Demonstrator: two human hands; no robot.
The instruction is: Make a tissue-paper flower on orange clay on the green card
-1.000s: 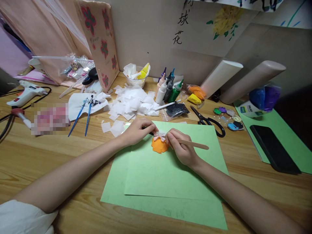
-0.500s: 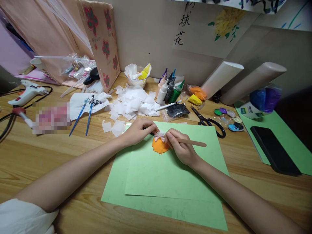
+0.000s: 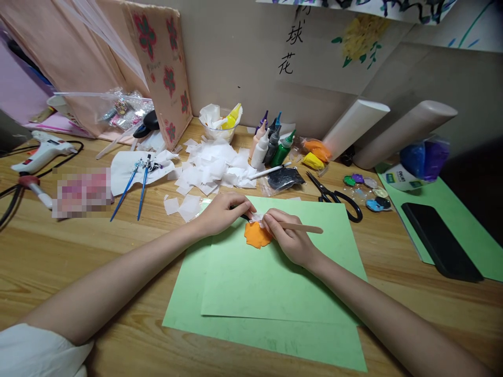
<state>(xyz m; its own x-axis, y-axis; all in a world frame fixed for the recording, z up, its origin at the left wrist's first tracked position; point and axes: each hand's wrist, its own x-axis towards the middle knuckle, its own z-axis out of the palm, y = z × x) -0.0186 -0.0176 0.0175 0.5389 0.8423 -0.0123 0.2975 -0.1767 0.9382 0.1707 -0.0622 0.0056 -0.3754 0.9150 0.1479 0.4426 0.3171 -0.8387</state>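
An orange clay lump [image 3: 257, 235] lies on the green paper sheets [image 3: 271, 283] in the middle of the wooden table. A small white tissue piece [image 3: 257, 217] sits at its top edge. My right hand [image 3: 290, 238] is closed on a thin wooden stick [image 3: 304, 228], whose tip presses into the tissue on the clay. My left hand [image 3: 222, 211] rests beside the clay on its left, fingers pinched on a dark thin object I cannot make out.
A heap of white tissue squares [image 3: 214, 165], paint bottles [image 3: 272, 145], black scissors [image 3: 336, 196], blue brushes [image 3: 135, 183], a glue gun [image 3: 41, 152], small paint pots [image 3: 367, 191], a black phone [image 3: 440, 241] and two paper rolls [image 3: 387, 131] surround the sheets.
The stick in my right hand has tipped slightly and its tip has shifted a little up toward the tissue. My left hand has hardly moved.
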